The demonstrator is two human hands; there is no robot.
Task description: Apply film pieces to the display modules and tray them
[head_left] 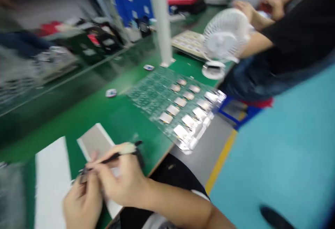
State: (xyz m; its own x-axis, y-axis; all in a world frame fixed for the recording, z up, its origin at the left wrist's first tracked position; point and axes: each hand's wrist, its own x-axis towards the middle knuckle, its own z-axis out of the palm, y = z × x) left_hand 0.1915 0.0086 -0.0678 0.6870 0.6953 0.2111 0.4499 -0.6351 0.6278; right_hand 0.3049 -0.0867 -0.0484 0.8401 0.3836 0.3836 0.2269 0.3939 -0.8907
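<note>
My right hand (123, 180) is closed on black tweezers (115, 156) whose tips point left towards my left hand (82, 201). The left hand's fingers are pinched together at the tweezer tips, and what they hold is too blurred to name. Both hands hover over a grey tray (95, 142) at the near edge of the green table (117, 117). Farther right on the table lies a green circuit panel (149, 93) carrying several small shiny modules (183, 119).
A white desk fan (225, 37) stands at the far right of the table. Beyond it sits a person in a black shirt (295, 37) with hands at work. A white post (162, 20) rises mid-table. White sheets (51, 176) lie at the left. Blue floor is at the right.
</note>
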